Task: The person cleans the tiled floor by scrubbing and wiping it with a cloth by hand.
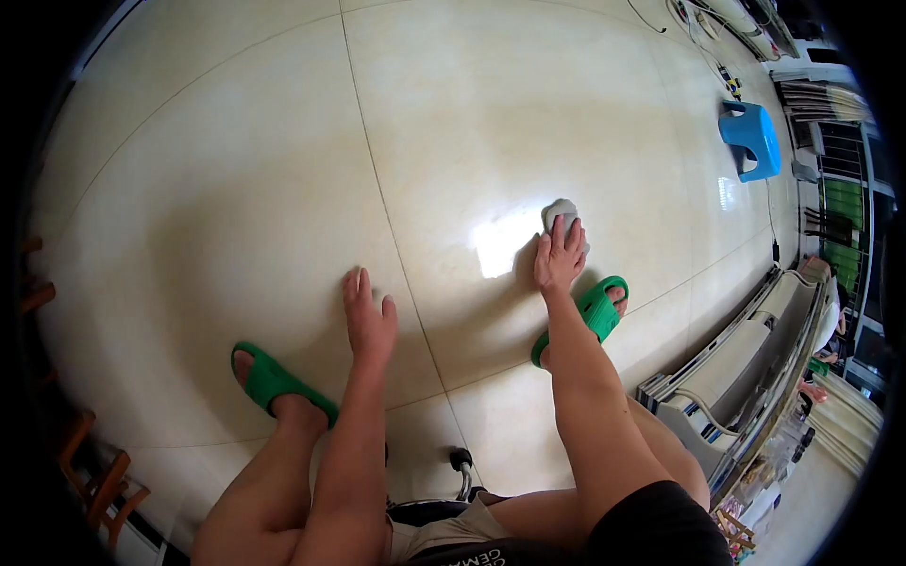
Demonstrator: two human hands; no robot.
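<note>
A grey cloth-like lump (561,212) lies on the glossy beige tiled floor (472,123). My right hand (561,257) rests over its near part, fingers spread and pointing away from me. Whether the fingers grip it or only press on it, I cannot make out for sure; they look laid on top. My left hand (368,316) holds nothing, its thumb apart from the fingers, above the floor between my two green slippers. The left slipper (274,382) is at the lower left and the right slipper (600,311) is just below the grey lump.
A blue stool (750,141) stands at the upper right, with cables near it. Long white machinery (746,363) runs along the right side. Wooden chair parts (109,491) show at the lower left. A black caster (460,458) is between my legs.
</note>
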